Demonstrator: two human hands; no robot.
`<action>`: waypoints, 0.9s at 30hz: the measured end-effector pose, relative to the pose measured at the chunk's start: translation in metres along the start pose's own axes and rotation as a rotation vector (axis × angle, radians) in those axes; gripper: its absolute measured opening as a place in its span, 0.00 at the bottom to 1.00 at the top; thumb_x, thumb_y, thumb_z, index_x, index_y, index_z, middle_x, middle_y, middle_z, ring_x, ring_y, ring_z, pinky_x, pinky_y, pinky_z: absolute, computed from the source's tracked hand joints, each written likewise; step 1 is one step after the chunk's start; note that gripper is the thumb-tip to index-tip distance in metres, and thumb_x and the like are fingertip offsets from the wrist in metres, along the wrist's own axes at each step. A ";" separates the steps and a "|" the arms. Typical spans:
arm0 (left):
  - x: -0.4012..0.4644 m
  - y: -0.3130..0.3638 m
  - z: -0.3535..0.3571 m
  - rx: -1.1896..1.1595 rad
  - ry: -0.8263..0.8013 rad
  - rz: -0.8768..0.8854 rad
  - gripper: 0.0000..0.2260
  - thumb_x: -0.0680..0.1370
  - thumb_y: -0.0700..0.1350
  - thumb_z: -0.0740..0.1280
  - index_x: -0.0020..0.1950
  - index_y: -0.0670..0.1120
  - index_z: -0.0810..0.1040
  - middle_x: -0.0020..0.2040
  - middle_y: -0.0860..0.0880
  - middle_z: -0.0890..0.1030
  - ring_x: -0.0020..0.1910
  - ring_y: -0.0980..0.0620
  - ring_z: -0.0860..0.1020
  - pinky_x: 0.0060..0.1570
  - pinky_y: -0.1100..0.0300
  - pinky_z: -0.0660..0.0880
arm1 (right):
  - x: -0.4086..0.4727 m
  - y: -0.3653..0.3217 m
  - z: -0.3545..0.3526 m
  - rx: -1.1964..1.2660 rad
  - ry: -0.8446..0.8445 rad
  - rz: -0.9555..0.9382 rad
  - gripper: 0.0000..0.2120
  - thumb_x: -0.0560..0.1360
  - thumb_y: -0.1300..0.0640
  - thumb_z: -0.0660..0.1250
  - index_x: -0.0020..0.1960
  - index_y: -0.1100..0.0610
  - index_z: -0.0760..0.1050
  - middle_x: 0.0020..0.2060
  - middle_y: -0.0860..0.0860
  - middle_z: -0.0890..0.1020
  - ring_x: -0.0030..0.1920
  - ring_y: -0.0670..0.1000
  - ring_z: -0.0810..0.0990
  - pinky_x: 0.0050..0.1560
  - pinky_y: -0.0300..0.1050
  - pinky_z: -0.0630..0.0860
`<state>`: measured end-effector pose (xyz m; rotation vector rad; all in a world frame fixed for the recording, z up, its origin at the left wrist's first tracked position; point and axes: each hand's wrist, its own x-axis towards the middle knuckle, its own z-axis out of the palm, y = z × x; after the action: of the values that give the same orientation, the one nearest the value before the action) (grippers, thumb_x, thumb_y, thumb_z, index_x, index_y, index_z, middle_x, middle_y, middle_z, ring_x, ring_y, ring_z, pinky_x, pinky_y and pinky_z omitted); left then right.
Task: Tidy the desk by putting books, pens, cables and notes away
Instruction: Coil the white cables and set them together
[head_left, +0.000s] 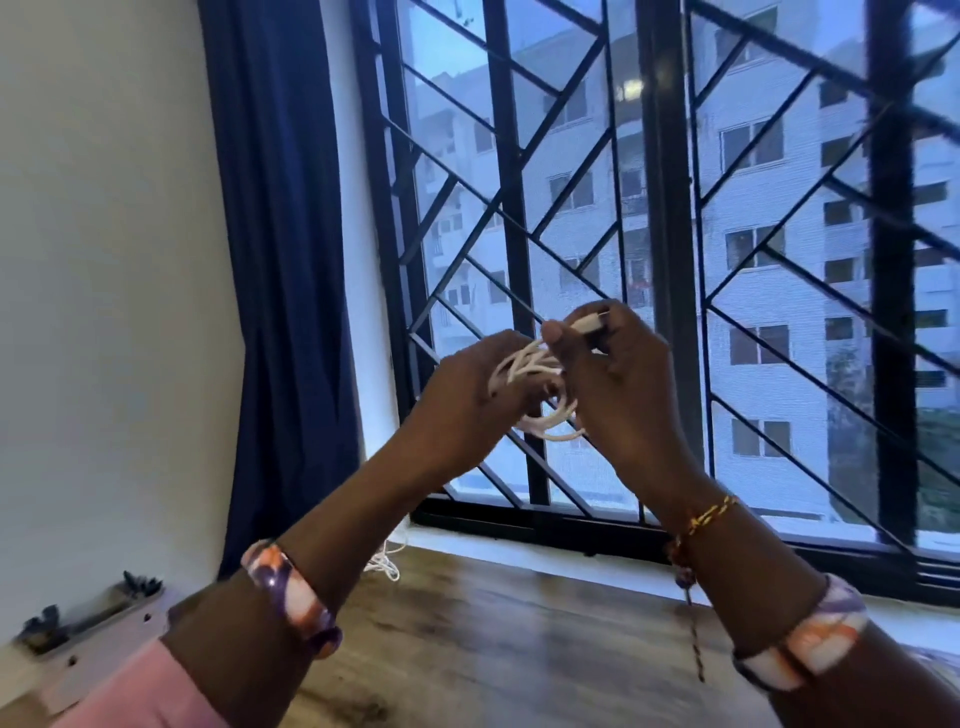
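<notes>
Both hands are raised in front of the barred window, well above the wooden desk (509, 639). A white cable (540, 415) is wound in loops between them. My left hand (462, 400) has its fingers curled round the coil from the left. My right hand (618, 374) pinches the cable's plug end near its thumb and forefinger, above the coil. Part of the coil is hidden behind my fingers. A second thin white cable (387, 564) lies at the desk's far edge near the curtain.
A dark blue curtain (280, 291) hangs at the left of the window (727, 260), whose black grille and sill run along the back of the desk. A pale mounting bracket with black clips (88, 623) sits at the lower left by the white wall.
</notes>
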<state>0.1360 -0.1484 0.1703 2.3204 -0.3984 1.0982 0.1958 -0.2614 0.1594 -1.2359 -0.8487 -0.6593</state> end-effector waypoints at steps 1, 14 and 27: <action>-0.002 0.000 -0.003 0.079 0.010 0.053 0.05 0.77 0.44 0.65 0.51 0.46 0.77 0.37 0.53 0.79 0.34 0.64 0.75 0.33 0.74 0.67 | -0.001 -0.002 0.001 0.019 -0.017 0.040 0.08 0.72 0.56 0.70 0.38 0.50 0.72 0.29 0.45 0.79 0.29 0.42 0.78 0.30 0.39 0.73; -0.046 0.027 -0.036 0.710 0.205 0.190 0.14 0.75 0.42 0.59 0.58 0.40 0.76 0.47 0.41 0.82 0.36 0.39 0.80 0.30 0.54 0.74 | -0.019 -0.050 0.019 0.420 -0.306 0.606 0.11 0.75 0.53 0.66 0.36 0.58 0.77 0.24 0.51 0.80 0.22 0.46 0.77 0.24 0.35 0.74; -0.124 0.100 -0.072 0.888 0.149 -0.276 0.06 0.79 0.45 0.57 0.53 0.45 0.68 0.48 0.47 0.77 0.39 0.49 0.68 0.35 0.57 0.62 | -0.106 -0.130 -0.001 -0.036 -0.591 0.381 0.08 0.74 0.62 0.67 0.46 0.51 0.81 0.43 0.52 0.84 0.41 0.47 0.81 0.47 0.45 0.78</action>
<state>-0.0337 -0.1837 0.1456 2.8571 0.5785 1.4815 0.0323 -0.2923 0.1395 -1.6035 -1.0415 0.0097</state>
